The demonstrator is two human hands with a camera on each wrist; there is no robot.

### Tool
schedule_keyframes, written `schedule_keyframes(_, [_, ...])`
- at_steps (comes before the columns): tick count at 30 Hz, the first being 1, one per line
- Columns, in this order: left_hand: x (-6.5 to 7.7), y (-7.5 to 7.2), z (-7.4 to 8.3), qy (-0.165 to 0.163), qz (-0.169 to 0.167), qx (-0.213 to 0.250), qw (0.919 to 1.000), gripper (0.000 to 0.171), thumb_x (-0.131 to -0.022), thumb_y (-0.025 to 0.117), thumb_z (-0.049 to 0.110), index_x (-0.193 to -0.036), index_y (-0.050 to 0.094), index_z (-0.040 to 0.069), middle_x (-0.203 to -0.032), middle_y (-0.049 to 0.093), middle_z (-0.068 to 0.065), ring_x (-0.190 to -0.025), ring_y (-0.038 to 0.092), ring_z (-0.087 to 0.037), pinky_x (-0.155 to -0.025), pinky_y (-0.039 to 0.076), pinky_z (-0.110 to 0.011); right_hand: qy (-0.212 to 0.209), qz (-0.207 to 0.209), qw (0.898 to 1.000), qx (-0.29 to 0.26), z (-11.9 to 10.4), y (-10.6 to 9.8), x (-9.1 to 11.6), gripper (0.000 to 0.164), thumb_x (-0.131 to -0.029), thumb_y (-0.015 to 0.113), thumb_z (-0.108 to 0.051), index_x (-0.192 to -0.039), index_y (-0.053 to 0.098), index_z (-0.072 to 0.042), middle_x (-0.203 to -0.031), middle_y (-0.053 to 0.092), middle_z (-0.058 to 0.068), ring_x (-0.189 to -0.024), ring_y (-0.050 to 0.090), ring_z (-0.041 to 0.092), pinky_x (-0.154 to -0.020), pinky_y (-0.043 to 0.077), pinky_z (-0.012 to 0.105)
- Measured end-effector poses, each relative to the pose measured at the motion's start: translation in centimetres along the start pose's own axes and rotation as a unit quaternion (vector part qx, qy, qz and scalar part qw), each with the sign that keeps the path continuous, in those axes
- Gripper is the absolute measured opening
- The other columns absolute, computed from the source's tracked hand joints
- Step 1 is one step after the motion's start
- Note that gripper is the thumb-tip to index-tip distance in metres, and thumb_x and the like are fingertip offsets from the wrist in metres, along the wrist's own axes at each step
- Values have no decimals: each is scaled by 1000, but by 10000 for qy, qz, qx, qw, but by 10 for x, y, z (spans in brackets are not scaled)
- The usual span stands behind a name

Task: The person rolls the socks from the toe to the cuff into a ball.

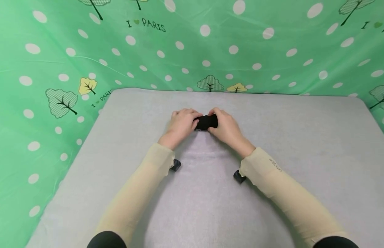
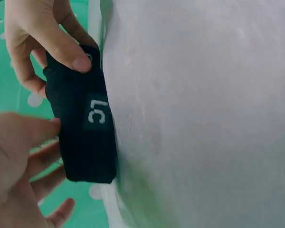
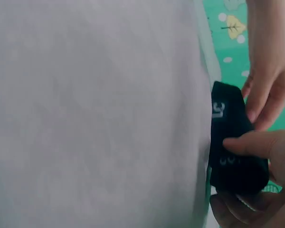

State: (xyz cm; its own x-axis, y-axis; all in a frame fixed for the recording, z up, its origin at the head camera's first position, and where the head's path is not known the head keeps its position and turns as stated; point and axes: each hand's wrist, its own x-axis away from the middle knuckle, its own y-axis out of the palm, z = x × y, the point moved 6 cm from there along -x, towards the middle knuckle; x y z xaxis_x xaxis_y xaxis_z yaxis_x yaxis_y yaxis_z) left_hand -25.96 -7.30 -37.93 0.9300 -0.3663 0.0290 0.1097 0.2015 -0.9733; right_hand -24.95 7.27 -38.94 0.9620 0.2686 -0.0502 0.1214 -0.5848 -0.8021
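Observation:
A black rolled-up cloth bundle [image 1: 206,122] with white lettering sits near the far edge of the table; whether it is a pair of socks I cannot tell. My right hand [image 1: 226,127] grips its right end. In the right wrist view, the thumb of that hand [image 3: 275,152] presses the lettered face of the bundle [image 3: 230,114], with fingers curled beneath. My left hand [image 1: 181,125] holds the left end loosely. In the left wrist view, the left thumb touches the side of the bundle [image 2: 83,142], and the left hand's [image 2: 14,161] fingers reach partly behind it.
A light grey cloth [image 1: 192,193] covers the table. Behind it and at the sides hangs a green sheet [image 1: 192,38] with white dots and printed trees. A small black device [image 1: 176,165] sits at the left cuff, another [image 1: 240,176] at the right cuff.

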Motion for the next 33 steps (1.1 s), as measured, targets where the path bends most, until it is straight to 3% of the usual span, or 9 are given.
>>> schedule_keyframes(5, [5,3,1,402,-339,343,9980,51,-96,61,26,-146,50,25,-146,56,1,-138,49,-20,-111,29,-50,186,-259,9962,-816,12,-5,1,43,-87,75,-17,-125,56,-14,-132,62,19,-123,57,37,-104,45,52])
schedule_keyframes(9, [10,3,4,716,-473,795,9931,54,-95,66,32,-146,49,23,-146,55,-1,-136,51,-22,-109,31,-50,225,-504,9855,-1604,17,-10,8,42,-88,71,-15,-127,56,-12,-129,62,18,-109,58,32,-93,47,44])
schedule_keyframes(11, [13,2,6,853,-579,1263,9866,55,-95,67,33,-146,50,21,-142,59,-4,-132,55,-23,-110,36,-47,189,-630,9791,-1924,18,-14,13,41,-89,68,-13,-128,56,-10,-129,61,17,-106,57,31,-91,45,40])
schedule_keyframes(14, [19,3,11,1006,-818,2129,9684,57,-94,69,32,-145,49,20,-137,62,-6,-125,60,-22,-109,44,-43,139,-837,9700,-2278,17,-19,20,40,-90,65,-10,-129,56,-7,-130,59,17,-111,58,30,-96,45,40])
schedule_keyframes(18, [26,4,20,1107,-1113,3382,9279,62,-94,70,24,-150,42,21,-135,61,-10,-123,61,-22,-106,49,-39,184,-1078,9647,-2396,13,-25,29,44,-90,63,-11,-132,53,-5,-131,58,19,-122,57,34,-104,43,47])
schedule_keyframes(22, [32,5,32,1254,-1154,4205,8912,73,-92,71,15,-154,33,23,-129,61,-13,-115,65,-24,-102,52,-38,467,-1158,9609,-2473,11,-31,40,53,-90,64,-18,-138,45,-7,-128,59,21,-119,62,35,-101,46,44])
schedule_keyframes(24, [34,5,35,1301,-1083,4412,8813,76,-91,71,11,-155,30,24,-125,60,-14,-107,66,-24,-99,53,-39,540,-1144,9568,-2617,9,-33,44,55,-91,65,-20,-139,42,-7,-125,60,20,-113,66,32,-97,48,38])
schedule_keyframes(29, [39,6,37,1215,-744,4668,8728,78,-89,71,6,-153,29,23,-121,55,-15,-98,66,-25,-89,56,-35,359,-989,9438,-3134,7,-37,55,52,-92,67,-13,-137,43,-3,-119,62,20,-97,69,14,-87,51,21])
schedule_keyframes(33, [41,4,38,1015,-336,4885,8660,75,-89,71,6,-149,29,21,-128,54,-15,-97,65,-26,-79,57,-32,167,-770,9463,-3135,7,-37,65,44,-90,71,-7,-127,49,4,-115,63,22,-93,67,8,-83,53,17])
